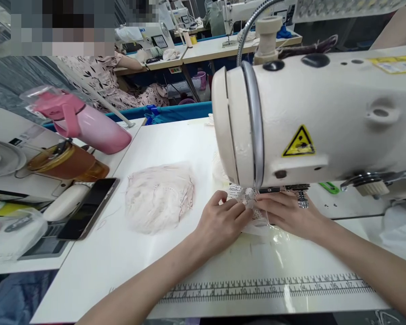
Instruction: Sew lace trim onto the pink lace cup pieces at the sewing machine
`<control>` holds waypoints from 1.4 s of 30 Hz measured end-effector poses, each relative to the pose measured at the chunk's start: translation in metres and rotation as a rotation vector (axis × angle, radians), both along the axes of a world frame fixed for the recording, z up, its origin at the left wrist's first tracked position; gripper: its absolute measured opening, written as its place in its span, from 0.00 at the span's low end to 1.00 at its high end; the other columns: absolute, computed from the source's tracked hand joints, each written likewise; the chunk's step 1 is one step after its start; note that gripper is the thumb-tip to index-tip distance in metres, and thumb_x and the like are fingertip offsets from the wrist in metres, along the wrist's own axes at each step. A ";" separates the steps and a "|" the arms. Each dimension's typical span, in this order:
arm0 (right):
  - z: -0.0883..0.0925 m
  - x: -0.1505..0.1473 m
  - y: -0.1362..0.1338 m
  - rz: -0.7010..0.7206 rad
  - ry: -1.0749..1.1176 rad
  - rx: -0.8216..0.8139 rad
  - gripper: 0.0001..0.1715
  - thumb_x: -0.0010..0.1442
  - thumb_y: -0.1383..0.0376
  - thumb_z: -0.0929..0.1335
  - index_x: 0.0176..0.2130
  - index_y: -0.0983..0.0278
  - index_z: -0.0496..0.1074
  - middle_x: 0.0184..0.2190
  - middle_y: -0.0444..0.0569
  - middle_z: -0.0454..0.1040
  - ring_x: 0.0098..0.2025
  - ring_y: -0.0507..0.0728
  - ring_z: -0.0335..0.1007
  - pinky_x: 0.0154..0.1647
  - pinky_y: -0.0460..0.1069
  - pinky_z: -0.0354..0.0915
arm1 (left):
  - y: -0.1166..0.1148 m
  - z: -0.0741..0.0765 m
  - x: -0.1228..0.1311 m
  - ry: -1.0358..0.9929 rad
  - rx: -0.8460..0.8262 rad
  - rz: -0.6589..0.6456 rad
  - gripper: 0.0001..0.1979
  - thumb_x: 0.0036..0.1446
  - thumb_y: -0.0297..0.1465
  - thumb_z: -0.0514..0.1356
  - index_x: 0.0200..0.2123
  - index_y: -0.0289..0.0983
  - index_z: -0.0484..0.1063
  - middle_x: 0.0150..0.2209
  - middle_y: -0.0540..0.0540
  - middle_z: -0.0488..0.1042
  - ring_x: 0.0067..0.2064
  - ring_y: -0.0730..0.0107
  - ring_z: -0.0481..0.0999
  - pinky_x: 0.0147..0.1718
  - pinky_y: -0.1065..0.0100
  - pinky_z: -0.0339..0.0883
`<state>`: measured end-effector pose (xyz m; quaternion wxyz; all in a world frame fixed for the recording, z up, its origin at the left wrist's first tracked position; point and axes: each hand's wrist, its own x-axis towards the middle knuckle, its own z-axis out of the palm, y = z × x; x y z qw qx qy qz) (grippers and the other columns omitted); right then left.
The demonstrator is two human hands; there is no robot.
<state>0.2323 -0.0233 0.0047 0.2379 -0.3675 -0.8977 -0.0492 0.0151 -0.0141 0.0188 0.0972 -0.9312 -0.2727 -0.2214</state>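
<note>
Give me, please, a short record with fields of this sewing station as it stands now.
setting: sewing workshop, white table, other stations behind
machine: cream sewing machine, its head above both hands
left hand: fingers pinch the lace piece under the machine head
right hand: on the same lace piece from the right; grip unclear
beside the left hand: pile of pale fabric
far left: phone, pink bottle, amber bottle
near edge: ruler strip along the table
</note>
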 end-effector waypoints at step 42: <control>0.014 0.004 0.001 -0.015 0.028 -0.016 0.15 0.64 0.73 0.60 0.39 0.59 0.74 0.36 0.43 0.77 0.36 0.53 0.71 0.40 0.53 0.61 | -0.003 -0.014 0.007 0.087 -0.259 0.110 0.22 0.63 0.34 0.54 0.58 0.34 0.63 0.58 0.43 0.68 0.58 0.56 0.68 0.62 0.49 0.51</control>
